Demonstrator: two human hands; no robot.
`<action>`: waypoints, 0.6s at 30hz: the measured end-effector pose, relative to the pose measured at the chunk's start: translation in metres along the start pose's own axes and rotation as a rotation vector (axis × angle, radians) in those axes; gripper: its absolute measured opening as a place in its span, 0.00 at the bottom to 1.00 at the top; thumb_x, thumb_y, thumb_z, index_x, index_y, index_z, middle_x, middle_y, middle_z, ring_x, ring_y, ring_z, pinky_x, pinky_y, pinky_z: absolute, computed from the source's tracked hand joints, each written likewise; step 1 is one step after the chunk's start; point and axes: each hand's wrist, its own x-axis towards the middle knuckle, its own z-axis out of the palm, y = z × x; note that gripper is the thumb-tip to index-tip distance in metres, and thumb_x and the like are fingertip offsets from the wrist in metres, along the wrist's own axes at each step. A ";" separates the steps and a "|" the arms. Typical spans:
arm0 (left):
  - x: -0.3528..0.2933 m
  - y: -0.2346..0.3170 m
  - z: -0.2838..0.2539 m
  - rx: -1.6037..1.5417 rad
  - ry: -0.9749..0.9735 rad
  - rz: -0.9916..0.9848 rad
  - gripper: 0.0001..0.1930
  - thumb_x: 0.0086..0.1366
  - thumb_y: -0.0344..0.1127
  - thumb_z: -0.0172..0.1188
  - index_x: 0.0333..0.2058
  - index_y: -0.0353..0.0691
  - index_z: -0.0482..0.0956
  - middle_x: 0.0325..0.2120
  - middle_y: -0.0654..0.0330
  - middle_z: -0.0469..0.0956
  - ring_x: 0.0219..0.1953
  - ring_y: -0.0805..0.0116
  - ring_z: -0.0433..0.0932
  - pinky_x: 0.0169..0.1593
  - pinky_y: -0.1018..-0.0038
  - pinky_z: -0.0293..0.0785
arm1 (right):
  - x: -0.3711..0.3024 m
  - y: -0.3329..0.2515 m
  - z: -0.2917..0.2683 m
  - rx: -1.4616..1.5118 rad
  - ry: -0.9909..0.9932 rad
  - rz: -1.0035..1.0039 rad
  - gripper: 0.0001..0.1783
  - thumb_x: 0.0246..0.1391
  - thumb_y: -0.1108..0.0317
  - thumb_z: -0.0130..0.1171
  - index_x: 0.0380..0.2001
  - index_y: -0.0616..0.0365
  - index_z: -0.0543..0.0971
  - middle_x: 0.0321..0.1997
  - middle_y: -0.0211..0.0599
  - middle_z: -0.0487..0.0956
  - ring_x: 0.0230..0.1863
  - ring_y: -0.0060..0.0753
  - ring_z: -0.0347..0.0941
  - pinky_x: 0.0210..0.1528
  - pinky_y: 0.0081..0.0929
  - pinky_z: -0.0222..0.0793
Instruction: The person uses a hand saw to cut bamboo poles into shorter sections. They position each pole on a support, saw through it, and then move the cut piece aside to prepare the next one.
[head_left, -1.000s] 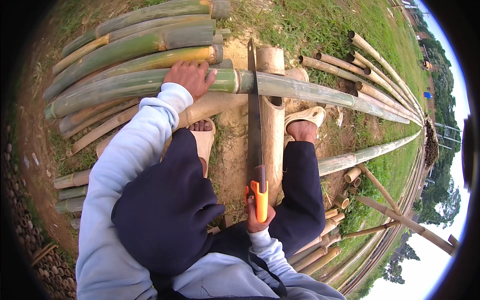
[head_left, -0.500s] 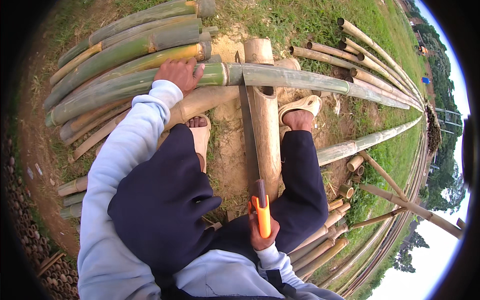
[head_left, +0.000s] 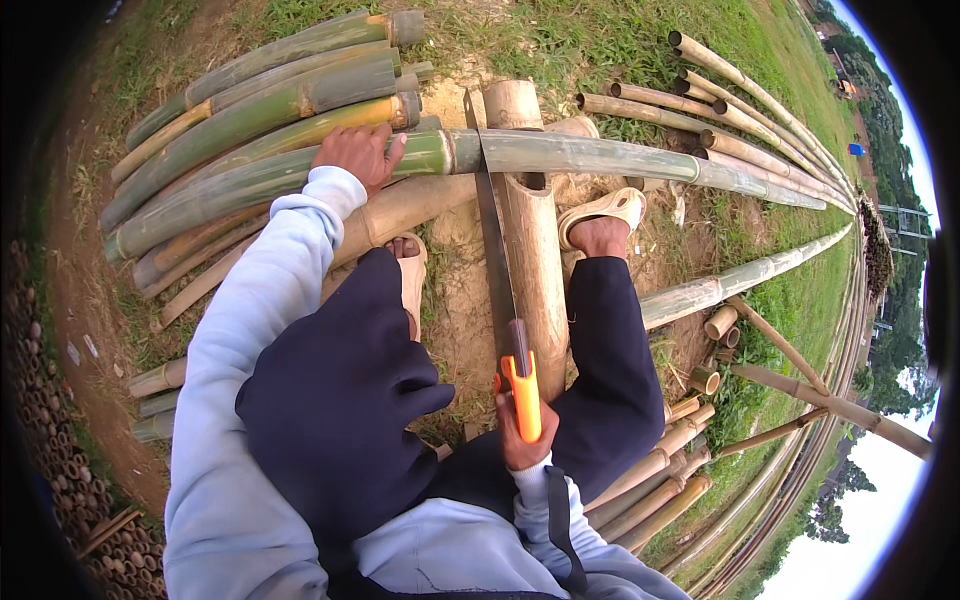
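Observation:
A long green bamboo pole (head_left: 590,157) lies crosswise in front of me, over a thick tan bamboo post (head_left: 532,270). My left hand (head_left: 355,160) is clamped over the pole from above, its fingers on the far side, left of a pale joint ring. My right hand (head_left: 527,438) is wrapped round the orange handle of a hand saw (head_left: 493,250) near my lap. The long blade points away from me and meets the pole just right of that ring. How deep the teeth sit in the bamboo cannot be made out.
Cut green bamboo lengths (head_left: 300,95) are piled at far left. More poles (head_left: 740,110) lie at far right, and short pieces (head_left: 650,490) near my right leg. My sandalled feet stand either side of the post. A bamboo frame (head_left: 830,400) stands at right.
My right hand has pushed the saw slightly away from me, toward the pole. My left hand keeps its hold on the pole. The whole view has shifted a little.

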 end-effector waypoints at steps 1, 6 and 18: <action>0.001 0.005 -0.002 0.012 -0.017 0.003 0.27 0.78 0.55 0.38 0.48 0.41 0.82 0.36 0.47 0.85 0.43 0.47 0.84 0.53 0.55 0.75 | -0.018 -0.001 -0.005 -0.024 0.035 -0.039 0.17 0.61 0.77 0.62 0.53 0.67 0.82 0.33 0.33 0.82 0.33 0.17 0.75 0.39 0.20 0.72; 0.000 0.000 0.006 0.002 0.056 0.001 0.27 0.78 0.55 0.39 0.46 0.41 0.82 0.36 0.47 0.85 0.42 0.46 0.84 0.53 0.54 0.75 | 0.038 -0.020 0.004 -0.053 0.042 -0.110 0.15 0.62 0.76 0.63 0.51 0.68 0.83 0.28 0.26 0.80 0.29 0.15 0.73 0.34 0.19 0.70; 0.002 0.001 -0.006 -0.019 -0.060 0.001 0.27 0.78 0.54 0.38 0.52 0.39 0.80 0.40 0.45 0.84 0.45 0.43 0.82 0.55 0.52 0.74 | -0.015 -0.005 0.002 -0.097 0.052 -0.027 0.13 0.59 0.76 0.65 0.48 0.67 0.82 0.30 0.39 0.82 0.31 0.23 0.78 0.39 0.25 0.74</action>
